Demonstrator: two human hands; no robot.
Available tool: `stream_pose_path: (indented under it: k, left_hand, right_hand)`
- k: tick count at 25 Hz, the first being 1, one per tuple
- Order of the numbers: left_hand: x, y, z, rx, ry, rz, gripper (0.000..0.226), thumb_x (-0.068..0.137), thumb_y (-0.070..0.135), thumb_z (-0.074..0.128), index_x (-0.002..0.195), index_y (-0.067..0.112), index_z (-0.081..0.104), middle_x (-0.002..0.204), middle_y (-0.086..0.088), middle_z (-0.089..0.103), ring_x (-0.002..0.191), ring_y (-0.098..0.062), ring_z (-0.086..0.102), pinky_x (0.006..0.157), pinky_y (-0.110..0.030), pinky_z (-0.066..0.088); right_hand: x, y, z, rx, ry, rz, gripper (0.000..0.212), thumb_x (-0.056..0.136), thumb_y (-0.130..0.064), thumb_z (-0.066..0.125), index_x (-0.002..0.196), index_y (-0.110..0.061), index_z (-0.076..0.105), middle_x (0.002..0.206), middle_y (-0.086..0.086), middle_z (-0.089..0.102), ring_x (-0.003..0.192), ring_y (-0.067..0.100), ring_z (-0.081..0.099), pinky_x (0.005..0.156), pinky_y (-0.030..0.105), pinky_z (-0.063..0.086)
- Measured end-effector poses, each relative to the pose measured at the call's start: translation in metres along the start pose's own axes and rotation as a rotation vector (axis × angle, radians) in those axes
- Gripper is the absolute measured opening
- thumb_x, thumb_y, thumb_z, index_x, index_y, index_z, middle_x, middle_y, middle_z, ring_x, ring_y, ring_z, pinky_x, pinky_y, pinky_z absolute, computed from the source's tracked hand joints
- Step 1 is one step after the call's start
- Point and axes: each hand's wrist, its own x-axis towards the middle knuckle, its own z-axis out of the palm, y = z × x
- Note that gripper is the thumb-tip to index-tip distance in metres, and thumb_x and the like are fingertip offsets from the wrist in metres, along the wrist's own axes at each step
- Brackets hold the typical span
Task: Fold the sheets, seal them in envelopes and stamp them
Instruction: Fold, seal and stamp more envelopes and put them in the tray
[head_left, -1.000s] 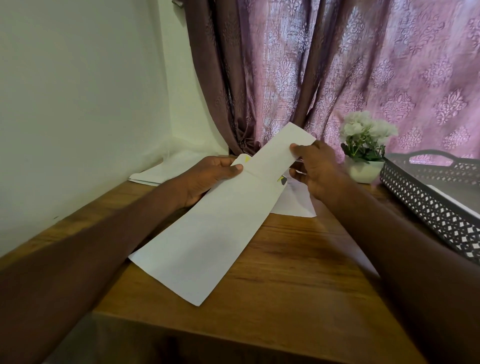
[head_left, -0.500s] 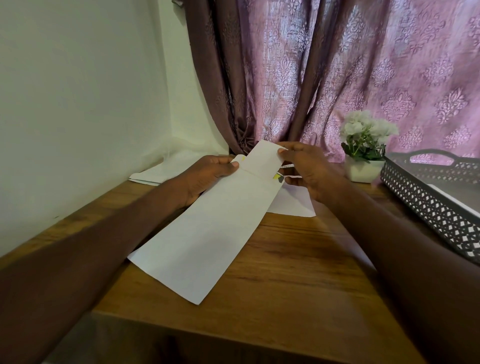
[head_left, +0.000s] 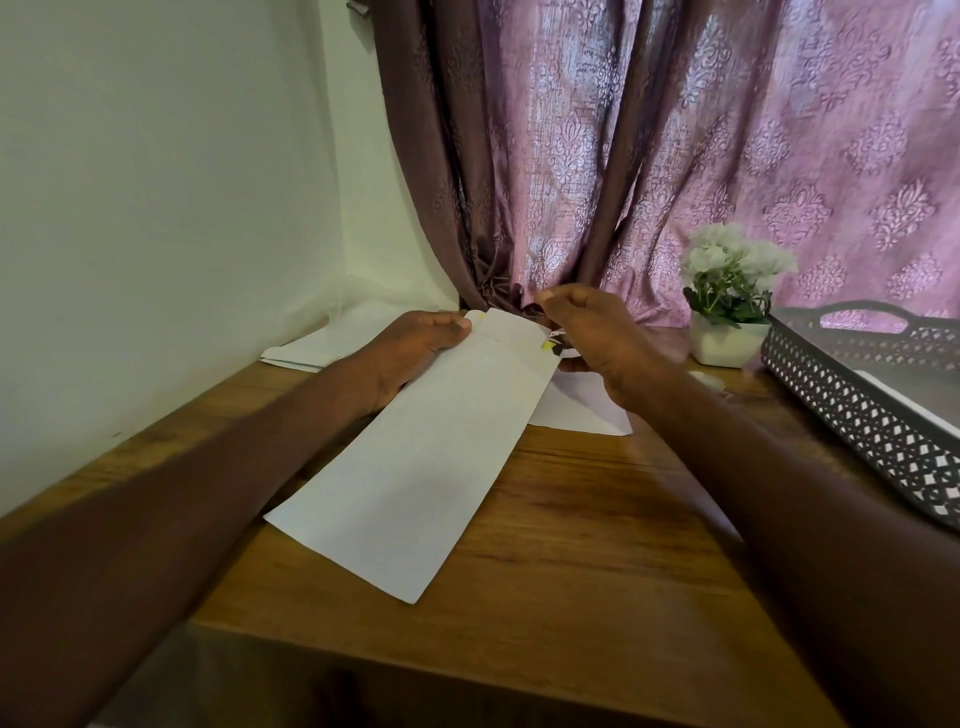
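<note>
A long white envelope (head_left: 415, 457) slants over the wooden table (head_left: 597, 545), its near corner resting on the wood. My left hand (head_left: 415, 345) grips its far left edge, thumb on top. My right hand (head_left: 592, 338) is at the envelope's far right end with curled fingers on the folded sheet (head_left: 506, 327), of which only a short tip shows above the envelope mouth. A small yellow and dark mark shows by the right fingers. Another white sheet (head_left: 582, 410) lies flat under my right hand.
A stack of white paper (head_left: 322, 348) lies at the back left by the wall. A white pot of flowers (head_left: 727, 312) stands at the back right, next to a dark perforated tray (head_left: 872, 410). A purple curtain (head_left: 649, 156) hangs behind the table.
The folded sheet has slid down into the envelope, from sticking far out to only a short tip showing. My right hand followed it down and left. My left hand kept its grip.
</note>
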Motion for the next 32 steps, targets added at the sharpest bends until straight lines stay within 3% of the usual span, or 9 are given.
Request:
stream_pose_path:
  k: [3,5,8,11,18,20,24,29,32]
  left_hand:
    - [-0.0019,0.0027,0.0011,0.032,0.018,0.002,0.025,0.106,0.024,0.06,0.12,0.01,0.074,0.109,-0.006,0.078,0.09,-0.015,0.075,0.079,-0.022,0.059]
    - [-0.0017,0.0032,0.0011,0.028,0.022,-0.005,0.025,0.106,0.023,0.06,0.12,0.008,0.074,0.102,-0.003,0.078,0.08,-0.009,0.075,0.068,-0.017,0.058]
    - [-0.0007,0.0028,0.0005,0.041,0.029,-0.005,0.021,0.106,0.022,0.06,0.117,0.01,0.075,0.099,0.002,0.078,0.076,-0.004,0.076,0.065,-0.013,0.057]
    - [-0.0003,0.0029,0.0009,0.081,0.035,0.001,0.021,0.106,0.023,0.06,0.117,0.012,0.075,0.1,0.004,0.078,0.081,-0.005,0.075,0.071,-0.014,0.056]
    - [0.0018,0.0015,-0.0005,0.108,0.031,0.0,0.034,0.105,0.028,0.061,0.131,0.009,0.071,0.124,-0.007,0.076,0.113,-0.024,0.072,0.106,-0.035,0.053]
    - [0.0024,0.0007,-0.001,0.116,0.026,0.005,0.033,0.105,0.028,0.061,0.129,0.009,0.072,0.12,-0.006,0.077,0.109,-0.021,0.073,0.103,-0.032,0.054]
    - [0.0003,0.0021,0.0006,0.115,0.035,0.012,0.021,0.106,0.024,0.06,0.115,0.014,0.076,0.106,0.0,0.078,0.089,-0.011,0.074,0.082,-0.022,0.056]
    - [0.0012,0.0019,-0.0011,0.154,0.051,0.01,0.031,0.105,0.027,0.061,0.127,0.01,0.074,0.12,-0.008,0.077,0.109,-0.023,0.073,0.101,-0.032,0.054]
    - [-0.0006,0.003,-0.0004,0.148,0.041,0.006,0.027,0.105,0.028,0.062,0.122,0.011,0.075,0.114,-0.004,0.078,0.105,-0.021,0.073,0.095,-0.029,0.056]
  right_hand:
    - [-0.0011,-0.0008,-0.0002,-0.026,0.009,-0.012,0.032,0.104,-0.042,0.058,0.1,-0.018,0.08,0.106,0.002,0.075,0.092,0.02,0.065,0.073,0.033,0.055]
    - [-0.0029,-0.0007,0.0009,-0.035,0.007,-0.029,0.031,0.103,-0.042,0.059,0.103,-0.019,0.079,0.106,0.002,0.075,0.093,0.02,0.065,0.071,0.031,0.054]
    - [-0.0046,-0.0004,0.0018,-0.061,0.011,-0.052,0.028,0.103,-0.042,0.06,0.1,-0.021,0.078,0.106,0.001,0.075,0.097,0.021,0.065,0.074,0.032,0.055]
    - [-0.0042,-0.0004,0.0022,-0.072,0.008,-0.038,0.03,0.103,-0.043,0.06,0.095,-0.023,0.08,0.11,0.0,0.074,0.1,0.021,0.064,0.077,0.033,0.055]
    - [-0.006,-0.0016,0.0043,-0.087,-0.022,0.023,0.038,0.102,-0.045,0.061,0.109,-0.012,0.078,0.106,0.009,0.073,0.083,0.015,0.06,0.071,0.03,0.054]
    - [-0.005,-0.0009,0.0042,-0.084,-0.01,0.009,0.036,0.102,-0.044,0.061,0.107,-0.013,0.079,0.106,0.009,0.075,0.086,0.016,0.062,0.076,0.032,0.056]
    - [-0.0059,0.0008,0.0015,-0.145,-0.005,-0.081,0.036,0.103,-0.045,0.058,0.098,-0.019,0.082,0.097,-0.003,0.077,0.09,0.018,0.066,0.078,0.035,0.055]
    - [-0.0075,0.0019,0.0018,-0.212,-0.048,-0.155,0.042,0.103,-0.049,0.056,0.091,-0.019,0.084,0.101,-0.002,0.079,0.094,0.023,0.067,0.078,0.035,0.056]
    - [-0.0092,-0.0007,0.0036,-0.23,-0.069,-0.128,0.048,0.103,-0.052,0.053,0.09,-0.017,0.084,0.105,0.004,0.077,0.092,0.018,0.064,0.081,0.036,0.056]
